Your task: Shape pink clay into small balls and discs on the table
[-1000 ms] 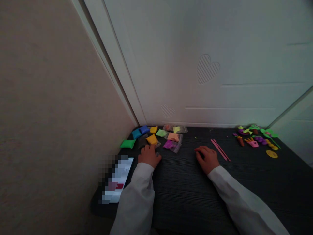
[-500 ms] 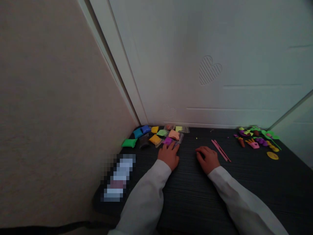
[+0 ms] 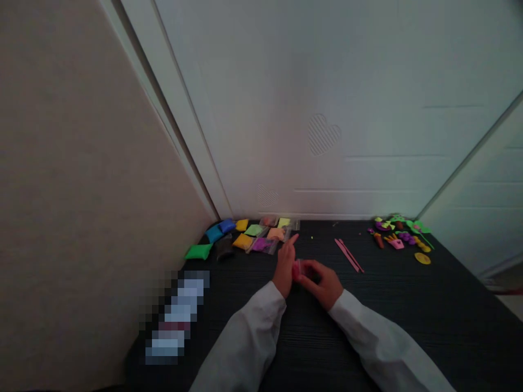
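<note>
OK, pink piece (image 3: 296, 270) is between your two hands, just above or on the worktop (image 3: 310, 348), near side of the packets; can't tell if it touches the surface. Your right hand (image 3: 322, 280) pinches it between thumb and fingers. Your left hand (image 3: 285, 267) is edge-on, fingers mostly straight and pointing far, right up beside the piece; thumb hidden, so can't tell if it grips too.

Far left: you've got coloured packets in loose rows, incl. green packet (image 3: 199, 251) at the left end, dark packet (image 3: 224, 247) next to it, purple packet (image 3: 261, 244) nearest your left hand. Pixelated screen (image 3: 180, 313) lies near left. Right of your right hand: two pink sticks (image 3: 347, 255), slanted. Far right: small coloured figures (image 3: 404, 237) in a cluster, yellow disc (image 3: 422, 258) at its near side.
</note>
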A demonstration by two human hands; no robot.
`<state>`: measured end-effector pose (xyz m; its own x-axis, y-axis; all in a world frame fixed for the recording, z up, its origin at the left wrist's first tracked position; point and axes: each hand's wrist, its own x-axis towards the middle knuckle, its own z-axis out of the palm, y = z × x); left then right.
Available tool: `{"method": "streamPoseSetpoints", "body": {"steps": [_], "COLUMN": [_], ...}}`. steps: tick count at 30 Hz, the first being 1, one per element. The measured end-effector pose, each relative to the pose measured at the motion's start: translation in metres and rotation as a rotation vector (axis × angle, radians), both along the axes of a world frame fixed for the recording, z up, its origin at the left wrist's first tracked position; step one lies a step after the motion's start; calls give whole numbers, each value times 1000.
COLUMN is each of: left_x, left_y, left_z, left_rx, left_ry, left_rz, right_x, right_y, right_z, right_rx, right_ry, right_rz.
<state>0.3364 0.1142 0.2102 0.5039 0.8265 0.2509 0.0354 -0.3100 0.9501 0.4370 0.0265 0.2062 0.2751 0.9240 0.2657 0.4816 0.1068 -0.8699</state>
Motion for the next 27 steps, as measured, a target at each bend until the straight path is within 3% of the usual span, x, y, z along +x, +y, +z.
{"method": "streamPoseSetpoints", "body": {"steps": [2, 5, 10, 13, 20, 25, 27], "left_x": [10, 14, 5, 2, 2, 6, 6], "left_y": [1, 5, 8, 10, 14, 12, 13], "left_z": [-2, -6, -14, -17, -20, -17, -15], "left_rx": [-196, -397, -574, -578, -518, -572, -501], "left_ry": [-162, -343, -201, -122, -142, -210, -223], "left_rz": [-19, -56, -303, -325, -279, -270, -199], "right_x": [6, 22, 32, 33, 42, 42, 42], "right_y": [2, 7, 11, 10, 7, 9, 10], "right_z": [-1, -3, -2, -3, 0, -1, -4], "right_rx": [-31, -56, -88, -107, -178, -156, -134], "right_ry": [77, 164, 341, 405, 434, 389, 363], "right_rz": [-109, -165, -130, -103, 26, -6, -43]}}
